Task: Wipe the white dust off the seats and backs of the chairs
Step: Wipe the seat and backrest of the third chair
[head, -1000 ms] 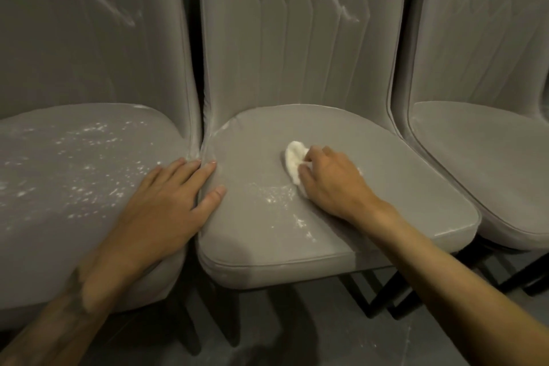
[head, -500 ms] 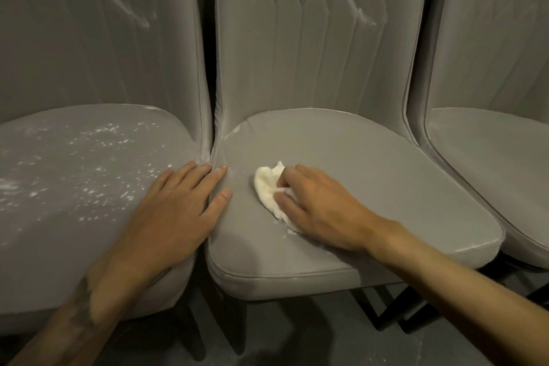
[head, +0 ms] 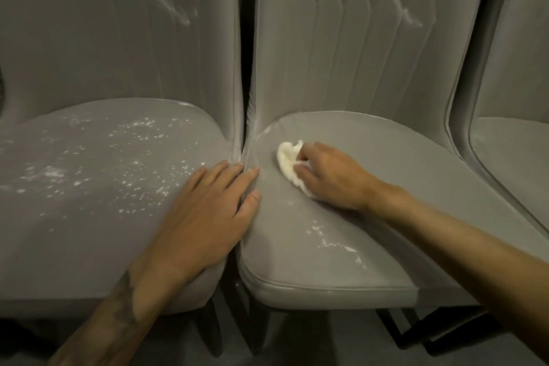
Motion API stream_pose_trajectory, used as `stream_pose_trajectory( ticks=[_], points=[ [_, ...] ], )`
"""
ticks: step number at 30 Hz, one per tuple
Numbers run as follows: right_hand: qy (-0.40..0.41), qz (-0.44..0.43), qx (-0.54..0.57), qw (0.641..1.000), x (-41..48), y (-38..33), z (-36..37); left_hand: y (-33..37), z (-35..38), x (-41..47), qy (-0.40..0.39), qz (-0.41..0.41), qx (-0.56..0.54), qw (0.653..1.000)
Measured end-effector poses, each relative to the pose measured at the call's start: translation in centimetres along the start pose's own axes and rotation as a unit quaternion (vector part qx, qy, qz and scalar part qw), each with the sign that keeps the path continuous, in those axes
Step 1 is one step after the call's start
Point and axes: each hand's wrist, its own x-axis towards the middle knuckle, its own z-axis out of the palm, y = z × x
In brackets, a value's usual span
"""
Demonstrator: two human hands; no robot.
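Note:
Three grey padded chairs stand side by side. My right hand [head: 329,177] grips a crumpled white cloth [head: 288,159] and presses it on the middle chair's seat [head: 401,187], near its back left corner. A small patch of white dust [head: 335,242] lies on that seat in front of the hand. White streaks mark the middle chair's back [head: 404,9] and the left chair's back [head: 166,6]. My left hand [head: 208,214] rests flat on the right edge of the left chair's seat [head: 89,172], which is speckled with white dust.
A third grey chair [head: 517,142] is at the right edge, its seat partly in view. Dark chair legs [head: 416,333] and a dark floor show below the seats. A narrow gap runs between the left and middle chairs.
My right hand has slid the cloth leftward and toward the back of the middle seat. The dust patch it covered now lies uncovered in front of it. My left hand has stayed put.

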Motion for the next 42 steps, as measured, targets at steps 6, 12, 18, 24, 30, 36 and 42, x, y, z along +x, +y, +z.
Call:
stream_pose_trajectory(
  ticks=[6,12,18,24,30,36,42],
  points=[
    [0.0,0.073,-0.02,0.997,7.2,-0.7,1.3,0.2,-0.2,-0.1,0.013,0.0,0.0,1.0],
    [-0.024,-0.039,0.013,0.999,5.8,-1.4,1.5,0.1,0.1,-0.1,0.029,-0.003,-0.002,1.0],
    [-0.01,0.042,-0.03,0.999,10.3,-1.7,1.7,0.1,0.0,-0.2,0.048,-0.012,-0.04,0.998],
    [-0.054,-0.107,0.047,0.992,5.7,-3.2,0.9,0.2,-0.3,-0.3,0.075,-0.012,-0.038,0.996],
    [0.001,-0.052,0.011,0.999,7.4,-5.0,1.6,0.4,-0.6,-0.6,0.087,-0.024,-0.048,0.995],
    [-0.042,-0.167,0.029,0.985,2.7,-4.5,0.9,0.6,-1.2,-1.0,0.091,-0.009,-0.037,0.995],
    [-0.015,-0.034,-0.008,0.999,6.6,-4.7,1.4,0.4,-1.1,-1.1,0.089,-0.002,0.021,0.996]
  ],
)
